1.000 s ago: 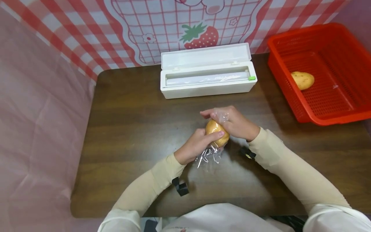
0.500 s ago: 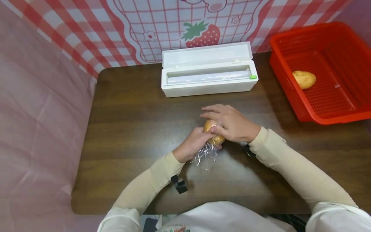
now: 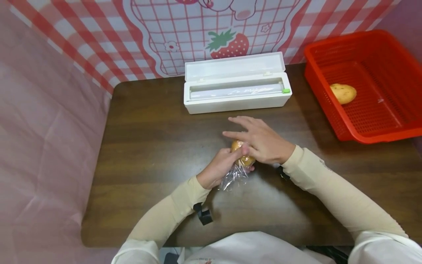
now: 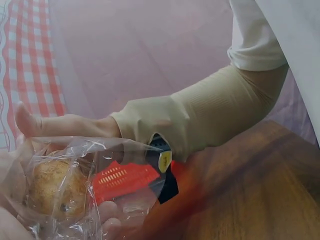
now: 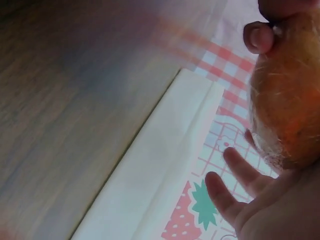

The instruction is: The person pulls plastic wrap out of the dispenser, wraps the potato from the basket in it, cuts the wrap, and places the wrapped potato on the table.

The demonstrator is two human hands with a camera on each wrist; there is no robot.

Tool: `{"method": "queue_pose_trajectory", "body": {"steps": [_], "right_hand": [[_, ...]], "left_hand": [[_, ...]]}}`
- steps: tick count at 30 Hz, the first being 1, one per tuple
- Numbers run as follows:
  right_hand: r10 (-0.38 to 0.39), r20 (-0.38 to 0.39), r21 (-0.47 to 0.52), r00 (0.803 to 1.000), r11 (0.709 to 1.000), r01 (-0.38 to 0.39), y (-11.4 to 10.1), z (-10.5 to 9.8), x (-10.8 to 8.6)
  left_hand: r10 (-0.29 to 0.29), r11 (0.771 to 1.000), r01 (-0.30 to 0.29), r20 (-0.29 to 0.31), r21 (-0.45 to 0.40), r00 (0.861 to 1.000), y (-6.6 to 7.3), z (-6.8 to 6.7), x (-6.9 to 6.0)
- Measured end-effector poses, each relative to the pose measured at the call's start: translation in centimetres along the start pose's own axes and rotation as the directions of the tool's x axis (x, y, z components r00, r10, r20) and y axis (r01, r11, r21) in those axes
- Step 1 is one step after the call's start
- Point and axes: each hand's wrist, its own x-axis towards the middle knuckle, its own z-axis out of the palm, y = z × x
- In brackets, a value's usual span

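Note:
A potato (image 3: pixel 248 161) wrapped in clear plastic film sits between my hands above the table, in the head view. My left hand (image 3: pixel 218 167) grips it, thumb across the top and fingertips showing on the far side. Loose crinkled film (image 3: pixel 232 179) hangs toward me. Over the upper end of the potato lies my right hand (image 3: pixel 265 143), its fingers spread and fairly straight, its thumb side touching the wrapping. The left wrist view shows the wrapped potato (image 4: pixel 57 190) through slack film; in the right wrist view the potato (image 5: pixel 285 95) looks tightly covered.
Behind the hands stands a white film dispenser box (image 3: pixel 237 104), lid raised, with a roll of film (image 3: pixel 237 91) inside and a green slider (image 3: pixel 285 91). A red basket (image 3: pixel 346 126) at the right holds another potato (image 3: pixel 343 94). A checkered cloth (image 3: pixel 99 44) hangs behind the table (image 3: pixel 141 146).
My right hand has moved over the potato and spread its fingers, after lying along its side with film over it. The left hand still grips the potato, which has shifted slightly left.

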Motion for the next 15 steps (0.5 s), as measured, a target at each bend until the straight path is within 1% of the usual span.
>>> {"method": "queue_pose_trajectory", "body": {"steps": [4,7,9,11,12,13,14,15], "right_hand": [[-0.020,-0.019,-0.013,1.000,1.000,0.019,0.10,0.12,-0.09],[-0.029,-0.034,-0.022,0.999,0.999,0.028,0.16,0.21,-0.18],[-0.027,-0.042,-0.005,0.999,1.000,0.027,0.13,0.29,-0.29],[-0.004,-0.062,0.060,0.998,0.998,0.008,0.00,0.37,-0.40],[0.022,-0.078,0.120,0.997,0.993,-0.013,-0.10,0.41,-0.47],[0.060,-0.101,0.191,0.993,0.981,-0.039,-0.16,0.49,-0.51],[0.111,-0.125,0.281,0.986,0.957,-0.072,-0.25,0.55,-0.54],[0.182,-0.138,0.381,0.974,0.917,-0.117,-0.36,0.60,-0.53]], "left_hand": [[-0.004,1.000,0.004,-0.018,0.007,1.000,0.08,0.14,-0.16],[0.019,0.999,-0.017,-0.050,0.036,0.999,0.06,0.17,-0.14],[0.043,0.998,-0.040,-0.071,0.047,0.997,0.02,0.18,-0.08],[0.067,0.996,-0.060,-0.101,0.073,0.993,-0.02,0.17,0.03],[0.081,0.994,-0.071,-0.117,0.086,0.990,-0.02,0.18,0.09],[0.093,0.992,-0.081,-0.133,0.096,0.987,-0.01,0.21,0.15],[0.106,0.989,-0.089,-0.152,0.114,0.983,0.00,0.25,0.22],[0.118,0.987,-0.097,-0.169,0.128,0.979,0.00,0.29,0.31]]}}
